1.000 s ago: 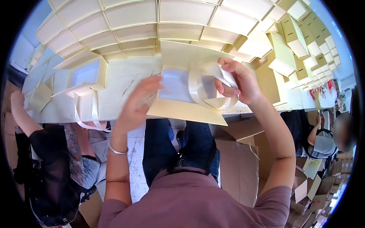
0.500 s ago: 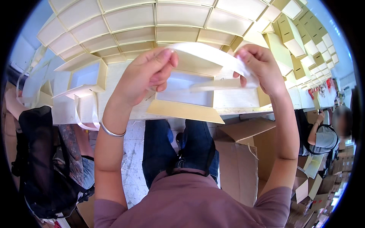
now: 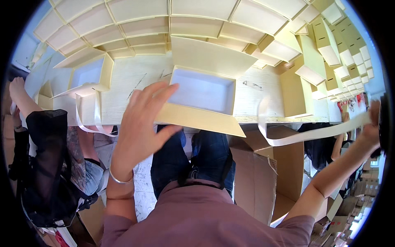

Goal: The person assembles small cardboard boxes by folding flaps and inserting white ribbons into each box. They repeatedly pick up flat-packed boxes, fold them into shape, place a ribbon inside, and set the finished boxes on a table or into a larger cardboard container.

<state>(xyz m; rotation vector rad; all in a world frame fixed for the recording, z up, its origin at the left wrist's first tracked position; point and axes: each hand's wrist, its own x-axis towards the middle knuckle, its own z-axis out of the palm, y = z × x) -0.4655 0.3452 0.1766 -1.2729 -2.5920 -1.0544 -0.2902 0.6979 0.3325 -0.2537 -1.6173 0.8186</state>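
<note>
one open box [image 3: 205, 92] sits on the table [image 3: 125, 94], its left edge partly hidden by the spread left hand [image 3: 138, 121], contact unclear; the right hand [image 3: 372, 120] grips a ribbon [image 3: 304, 138], fingertips blurred at the dark rim; stacked boxes [image 3: 197, 31] crowd behind, a carton [image 3: 253, 181] stands below, a co-worker [image 3: 45, 160] at left is partly cut off

Two boxes [image 3: 201, 92] showing their insides, the wearer's two hands [image 3: 142, 119].
One held ribbon [image 3: 304, 137], two ribbon strands [image 3: 98, 110] hanging at the left box [image 3: 87, 74]; stacked boxes [image 3: 146, 26] too many to count.
</note>
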